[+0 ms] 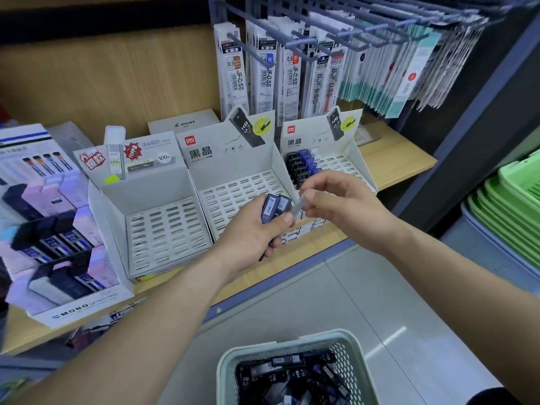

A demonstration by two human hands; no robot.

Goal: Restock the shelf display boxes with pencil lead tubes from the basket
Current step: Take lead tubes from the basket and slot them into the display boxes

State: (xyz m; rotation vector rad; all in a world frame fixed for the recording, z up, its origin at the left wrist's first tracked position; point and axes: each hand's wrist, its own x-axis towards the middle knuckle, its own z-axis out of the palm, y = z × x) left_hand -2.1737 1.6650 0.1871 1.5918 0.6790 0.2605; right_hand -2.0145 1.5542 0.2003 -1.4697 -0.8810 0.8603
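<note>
left hand (257, 229) gripped dark tubes (274, 206). right hand (336, 200) pinched a clear tube (301, 204), upright, nearest the right box (362, 171).

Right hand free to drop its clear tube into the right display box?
Probably yes. The right hand pinches a clear tube just before the right display box, whose right slots look empty; nothing blocks the way.

display boxes (163, 229): white, slotted | lead tubes (273, 207): dark blue | basket (230, 363): pale green mesh
</note>
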